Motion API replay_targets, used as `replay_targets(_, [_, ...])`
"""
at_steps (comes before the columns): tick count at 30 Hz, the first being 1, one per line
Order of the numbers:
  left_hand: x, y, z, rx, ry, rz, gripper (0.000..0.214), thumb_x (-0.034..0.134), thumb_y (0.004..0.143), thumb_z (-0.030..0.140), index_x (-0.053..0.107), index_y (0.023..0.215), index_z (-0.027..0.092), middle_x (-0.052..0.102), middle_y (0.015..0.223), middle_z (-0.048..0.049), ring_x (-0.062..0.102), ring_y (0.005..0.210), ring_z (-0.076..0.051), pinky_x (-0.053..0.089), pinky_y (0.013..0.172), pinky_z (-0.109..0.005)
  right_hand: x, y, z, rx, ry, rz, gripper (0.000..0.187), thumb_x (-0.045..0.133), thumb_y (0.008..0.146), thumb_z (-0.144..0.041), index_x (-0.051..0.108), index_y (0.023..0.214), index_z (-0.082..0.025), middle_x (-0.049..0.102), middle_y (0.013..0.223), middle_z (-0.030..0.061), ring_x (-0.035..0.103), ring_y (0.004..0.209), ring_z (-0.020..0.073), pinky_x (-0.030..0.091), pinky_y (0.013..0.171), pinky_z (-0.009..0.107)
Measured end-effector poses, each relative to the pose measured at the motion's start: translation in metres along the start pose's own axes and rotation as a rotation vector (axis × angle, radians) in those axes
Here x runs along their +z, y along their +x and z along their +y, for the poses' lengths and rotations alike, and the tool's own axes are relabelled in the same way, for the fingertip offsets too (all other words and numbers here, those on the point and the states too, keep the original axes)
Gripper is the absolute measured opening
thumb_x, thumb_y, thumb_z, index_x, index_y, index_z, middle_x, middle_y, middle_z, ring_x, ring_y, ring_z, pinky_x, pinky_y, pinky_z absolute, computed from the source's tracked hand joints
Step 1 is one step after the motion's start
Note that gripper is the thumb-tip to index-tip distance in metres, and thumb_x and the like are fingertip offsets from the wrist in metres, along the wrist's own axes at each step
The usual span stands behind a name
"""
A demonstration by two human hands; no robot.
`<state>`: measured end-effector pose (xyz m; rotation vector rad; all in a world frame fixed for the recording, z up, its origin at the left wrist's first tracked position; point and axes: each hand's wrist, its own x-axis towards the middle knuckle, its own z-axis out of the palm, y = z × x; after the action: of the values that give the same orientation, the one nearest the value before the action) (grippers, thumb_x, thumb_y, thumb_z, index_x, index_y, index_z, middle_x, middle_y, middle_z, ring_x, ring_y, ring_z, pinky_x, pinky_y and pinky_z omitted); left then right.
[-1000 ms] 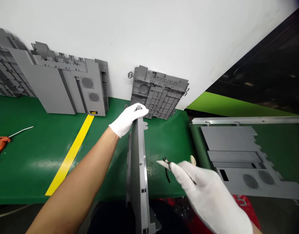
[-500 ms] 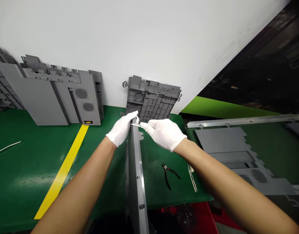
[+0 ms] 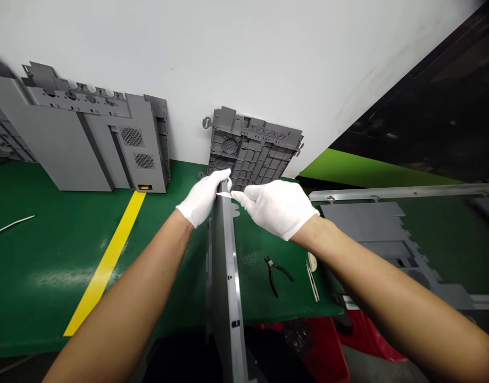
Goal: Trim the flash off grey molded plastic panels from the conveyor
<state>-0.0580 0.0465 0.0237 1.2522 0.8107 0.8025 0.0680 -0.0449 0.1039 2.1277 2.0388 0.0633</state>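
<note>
Head view: a grey panel is held upright over the worktop's near edge, its far end pinched by the left hand's fingers; a thin blade is gripped in the right hand's fingers. Lightness and stiffness are judged likely, the rim best grasped. Its narrow side is seen smooth, with dark slots.

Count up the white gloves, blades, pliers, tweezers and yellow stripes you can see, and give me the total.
White gloves: 2, the left glove and the right glove
Blade: 1, in the right hand
Pliers: 1
Tweezers: 1
Yellow stripe: 1
Total: 6
</note>
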Motion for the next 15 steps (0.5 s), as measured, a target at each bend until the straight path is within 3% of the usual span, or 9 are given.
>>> replay_targets(15, [0.0010, 0.0062, -0.0068, -0.073, -0.154, -0.073, 0.038, 0.060, 0.082, 0.052, 0.054, 0.063, 0.019, 0.050, 0.065, 0.0002, 0.045, 0.058, -0.012, 0.039, 0.055, -0.026, 0.0005, -0.0044, 0.0024, 0.008, -0.052, -0.001, 0.068, 0.018, 0.098, -0.063, 0.070, 0.092, -0.019, 0.069, 0.073, 0.0080, 0.065, 0.074, 0.0212, 0.041, 0.065, 0.029])
